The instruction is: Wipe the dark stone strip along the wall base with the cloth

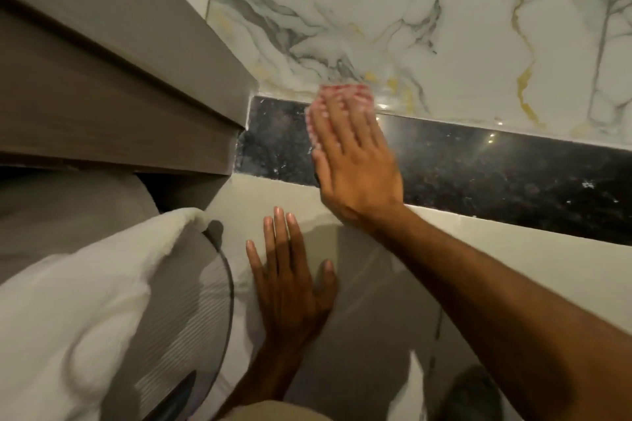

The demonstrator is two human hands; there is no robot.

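1. Your right hand (355, 161) lies flat, fingers straight and together, pressing the cloth (342, 96) onto the dark stone strip (496, 167); flat palm spreads pressure, no pinch grip
2. Cloth is pink-checked, mostly hidden under your fingers, peeking out at the strip's upper edge where it meets the marble wall (410, 10)
3. Your left hand (290, 284) rests open on the floor (513, 249), fingers spread, holding nothing; probably bracing your lean
4. Strip left of the hand, by the brown door frame (119, 96), looks dusty and speckled; right side glossier
5. Corner end likely needs passes next
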